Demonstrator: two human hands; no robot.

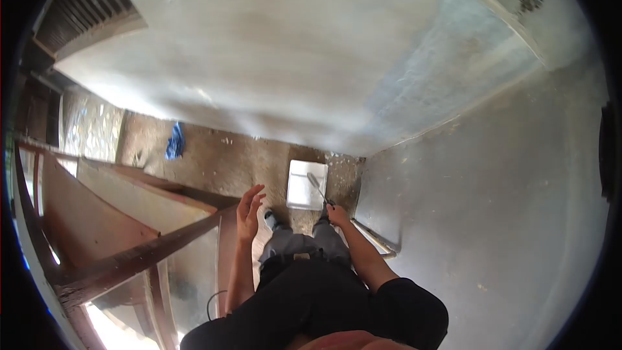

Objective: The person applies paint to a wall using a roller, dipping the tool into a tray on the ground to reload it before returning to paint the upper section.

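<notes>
My right hand (337, 215) is closed round the dark handle of a paint roller (315, 182), whose narrow head hangs over a white rectangular tray (299, 201) on the floor. Whether the roller touches the tray I cannot tell. My left hand (249, 206) is raised to the left of the tray, fingers apart and slightly bent, with nothing in it.
A pale wall (259, 45) stands ahead and a grey wall (466, 214) on the right. On the brown floor (227, 163) lies a blue cloth (174, 142). Wooden frames and panels (129, 262) stand at the left. A bent tube (382, 243) is near my right arm.
</notes>
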